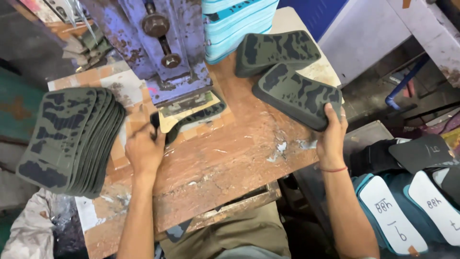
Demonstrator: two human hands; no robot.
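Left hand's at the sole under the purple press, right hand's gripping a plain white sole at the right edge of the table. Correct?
Not quite. The sole in the right hand is camouflage-patterned, dark green and black, not plain white; the head view shows it. The rest holds: the left hand is at the sole under the purple press, and the right hand grips at the table's right edge.

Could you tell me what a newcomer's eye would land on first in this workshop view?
Probably the fanned stack of camouflage soles at the table's left edge. Next, the worn blue press at centre, where the left hand holds a sole under it. The right hand grips another camouflage sole at the right.
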